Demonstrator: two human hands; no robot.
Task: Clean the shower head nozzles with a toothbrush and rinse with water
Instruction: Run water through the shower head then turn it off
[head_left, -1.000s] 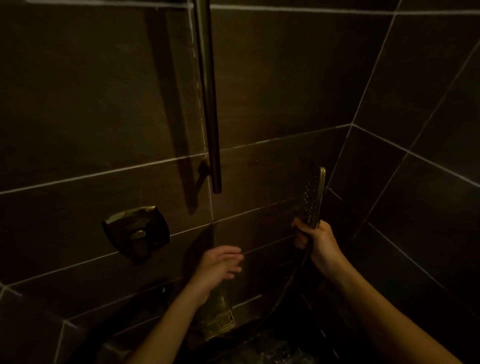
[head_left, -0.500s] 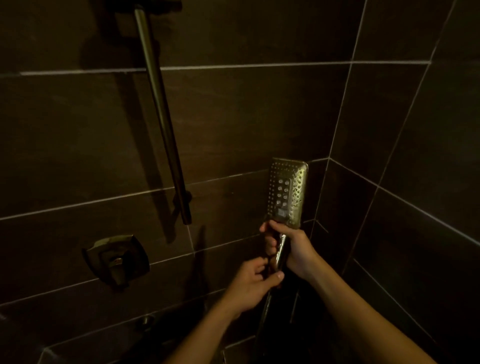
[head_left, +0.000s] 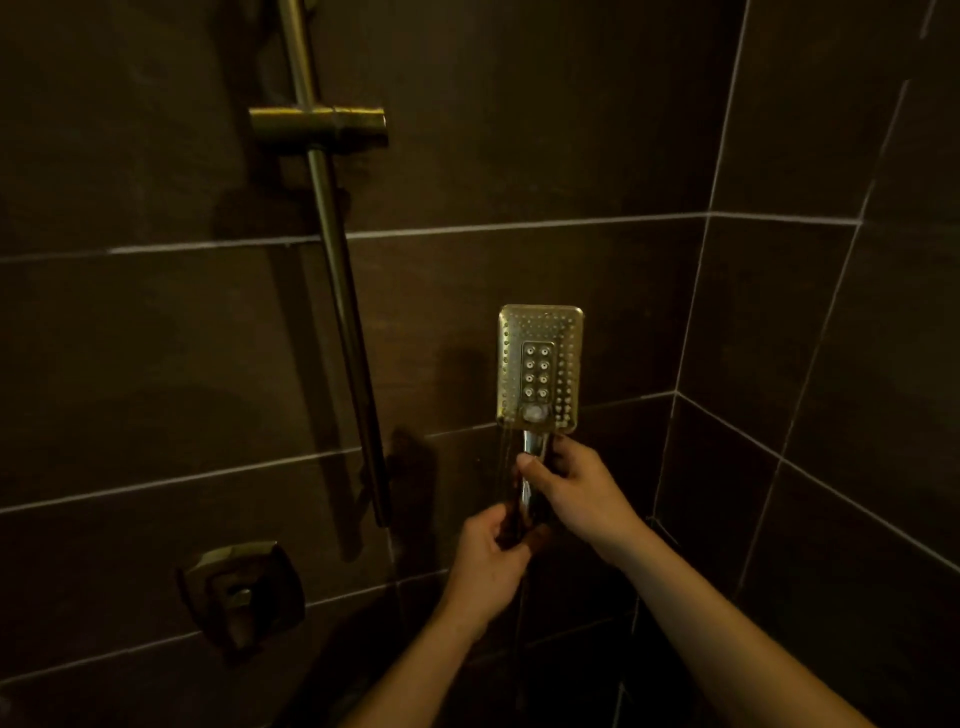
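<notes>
The rectangular brass-coloured metal shower head (head_left: 540, 369) stands upright just right of centre, its nozzle face turned to the camera, with a raised inner panel of eight larger nozzles ringed by rows of small holes. Thin streams of water fall from its lower left corner, at about 7 o'clock of the head. The right hand (head_left: 576, 493) is wrapped around the chrome handle directly below the head, at its 6 o'clock, thumb across the front and fingers clamped on the handle. The left hand (head_left: 488, 566) sits lower, at 7 o'clock from the right hand, its fingers curled on the bottom end of the same handle, where the dim light hides the exact contact. At 10 o'clock from the shower head, a brass-coloured vertical slide rail (head_left: 340, 291) runs down the dark brown tiled wall (head_left: 130, 364), carrying a horizontal holder bracket (head_left: 318, 127). At 8 o'clock, low on the wall, is a square metal valve handle (head_left: 241, 592).
</notes>
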